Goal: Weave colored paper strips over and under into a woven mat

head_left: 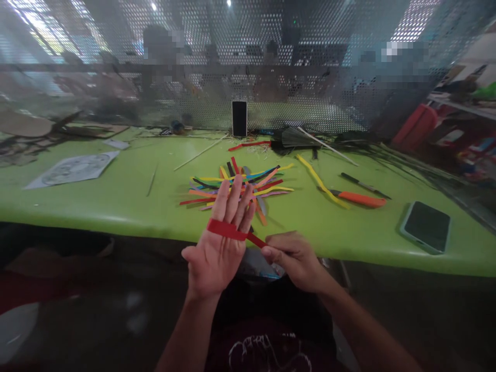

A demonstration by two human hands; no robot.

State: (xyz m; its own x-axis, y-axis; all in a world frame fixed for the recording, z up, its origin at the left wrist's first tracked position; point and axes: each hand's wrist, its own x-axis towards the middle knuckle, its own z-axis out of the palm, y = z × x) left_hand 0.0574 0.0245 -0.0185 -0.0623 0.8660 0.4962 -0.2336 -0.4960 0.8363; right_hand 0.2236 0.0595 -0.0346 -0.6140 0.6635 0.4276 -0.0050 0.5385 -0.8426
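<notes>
My left hand point(217, 248) is raised palm up in front of the green table point(116, 196), fingers stretched out and held together. A red paper strip point(227, 230) is wrapped across the base of those fingers. My right hand point(294, 258) pinches the free end of the red strip just right of the left hand. Beyond the fingertips lies a pile of coloured paper strips point(240, 186) on the table.
An orange-handled cutter point(360, 198) and a long yellow strip point(320, 181) lie to the right. A phone point(426, 227) lies face up near the right edge; another phone point(239, 118) stands against the perforated screen. A printed sheet point(73, 168) and thin sticks lie at the left.
</notes>
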